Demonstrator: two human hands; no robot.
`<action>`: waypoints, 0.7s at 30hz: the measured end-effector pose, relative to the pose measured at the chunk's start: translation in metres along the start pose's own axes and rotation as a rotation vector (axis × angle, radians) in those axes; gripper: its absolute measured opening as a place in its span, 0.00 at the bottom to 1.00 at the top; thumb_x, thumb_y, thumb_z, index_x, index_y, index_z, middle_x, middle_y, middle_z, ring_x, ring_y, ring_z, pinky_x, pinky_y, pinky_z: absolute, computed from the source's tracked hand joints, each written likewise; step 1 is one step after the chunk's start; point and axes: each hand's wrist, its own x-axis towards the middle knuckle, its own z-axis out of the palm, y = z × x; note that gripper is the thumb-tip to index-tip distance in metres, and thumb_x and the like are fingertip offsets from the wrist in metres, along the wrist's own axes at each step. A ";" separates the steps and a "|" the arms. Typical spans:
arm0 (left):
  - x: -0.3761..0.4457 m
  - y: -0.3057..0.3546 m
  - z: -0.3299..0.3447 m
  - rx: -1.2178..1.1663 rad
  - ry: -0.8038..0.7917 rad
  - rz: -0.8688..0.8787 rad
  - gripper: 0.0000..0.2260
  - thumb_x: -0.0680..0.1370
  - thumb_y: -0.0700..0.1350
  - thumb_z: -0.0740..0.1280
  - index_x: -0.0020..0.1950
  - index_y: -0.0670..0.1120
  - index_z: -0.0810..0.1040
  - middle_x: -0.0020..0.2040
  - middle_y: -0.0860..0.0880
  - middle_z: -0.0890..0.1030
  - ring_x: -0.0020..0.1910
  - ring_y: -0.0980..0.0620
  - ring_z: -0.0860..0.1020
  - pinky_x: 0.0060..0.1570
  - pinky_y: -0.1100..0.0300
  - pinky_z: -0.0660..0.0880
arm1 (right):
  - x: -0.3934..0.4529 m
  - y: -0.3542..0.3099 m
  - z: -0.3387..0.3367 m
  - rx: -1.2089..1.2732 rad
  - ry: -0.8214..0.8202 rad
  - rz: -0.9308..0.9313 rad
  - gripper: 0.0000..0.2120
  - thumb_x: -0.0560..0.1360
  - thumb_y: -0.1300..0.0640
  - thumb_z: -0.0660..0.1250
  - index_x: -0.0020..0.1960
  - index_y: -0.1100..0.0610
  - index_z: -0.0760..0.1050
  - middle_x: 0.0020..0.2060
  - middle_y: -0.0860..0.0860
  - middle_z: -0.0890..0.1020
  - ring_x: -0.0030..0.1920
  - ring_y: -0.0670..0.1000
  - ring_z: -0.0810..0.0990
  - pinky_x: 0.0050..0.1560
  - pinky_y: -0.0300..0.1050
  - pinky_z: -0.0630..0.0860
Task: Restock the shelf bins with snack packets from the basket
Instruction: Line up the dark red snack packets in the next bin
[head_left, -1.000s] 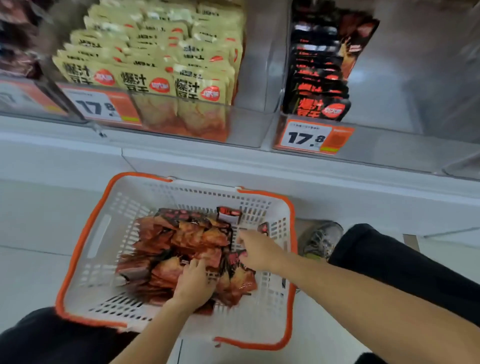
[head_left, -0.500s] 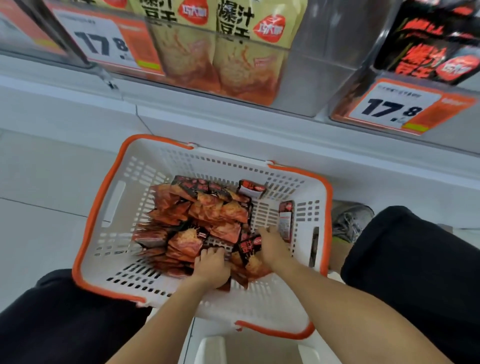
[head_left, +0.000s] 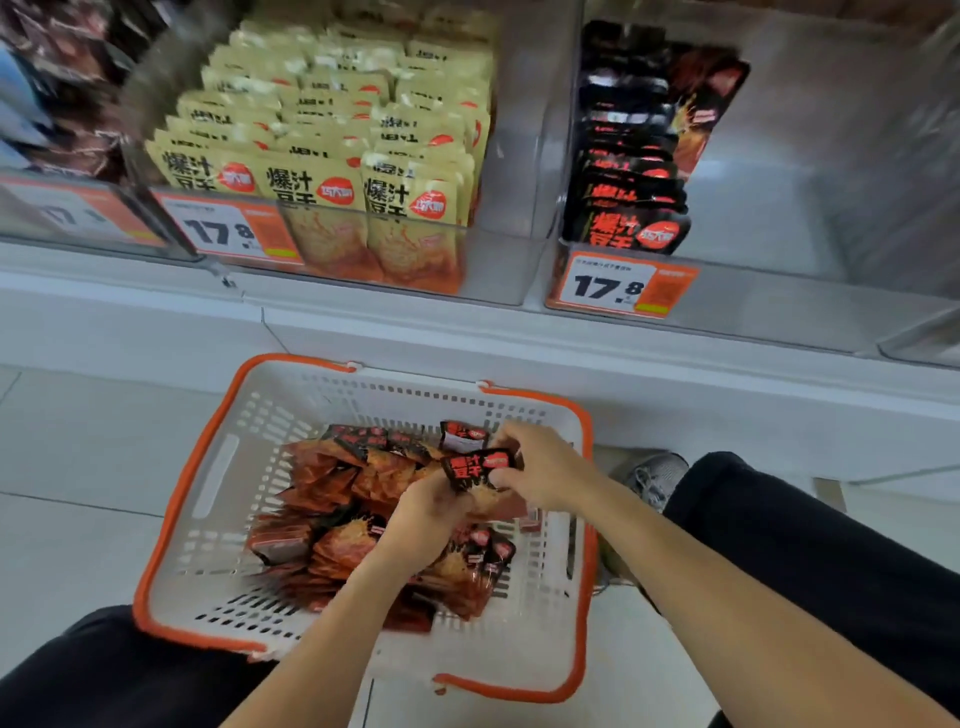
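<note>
Over the white plastic basket with the orange rim (head_left: 182, 499) we hold both hands together on a small bundle of black and red foil snack packets (head_left: 480, 467). Our left hand (head_left: 423, 525) grips the lower part of the bundle, and our right hand (head_left: 540, 470) pinches its top edge. Many more packets (head_left: 332, 525) lie loose in the basket below. Up on the shelf, the clear bin with the black packets (head_left: 779, 208) is half empty, beside the full bin of yellow packets (head_left: 337, 156). We think the smooth foil may slide, so a loose grip could drop packets back or onto the floor.
</note>
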 end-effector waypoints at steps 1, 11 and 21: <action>-0.001 0.019 -0.003 -0.027 0.020 0.055 0.08 0.81 0.41 0.67 0.55 0.53 0.80 0.44 0.56 0.85 0.44 0.59 0.82 0.45 0.62 0.76 | -0.008 -0.009 -0.020 0.017 0.060 -0.014 0.13 0.73 0.54 0.75 0.54 0.49 0.73 0.50 0.48 0.80 0.48 0.49 0.78 0.49 0.44 0.75; -0.014 0.208 -0.008 0.003 0.387 0.635 0.10 0.79 0.47 0.70 0.58 0.52 0.75 0.54 0.56 0.78 0.55 0.61 0.75 0.56 0.71 0.69 | -0.120 -0.051 -0.188 0.211 0.608 -0.190 0.20 0.70 0.64 0.77 0.52 0.44 0.77 0.41 0.39 0.84 0.42 0.39 0.83 0.45 0.32 0.77; 0.042 0.266 -0.018 0.425 0.504 0.684 0.47 0.73 0.58 0.72 0.81 0.40 0.51 0.80 0.42 0.57 0.77 0.44 0.59 0.70 0.50 0.64 | -0.018 0.006 -0.303 0.145 1.041 0.075 0.11 0.66 0.60 0.79 0.41 0.53 0.77 0.45 0.58 0.86 0.47 0.55 0.85 0.48 0.49 0.79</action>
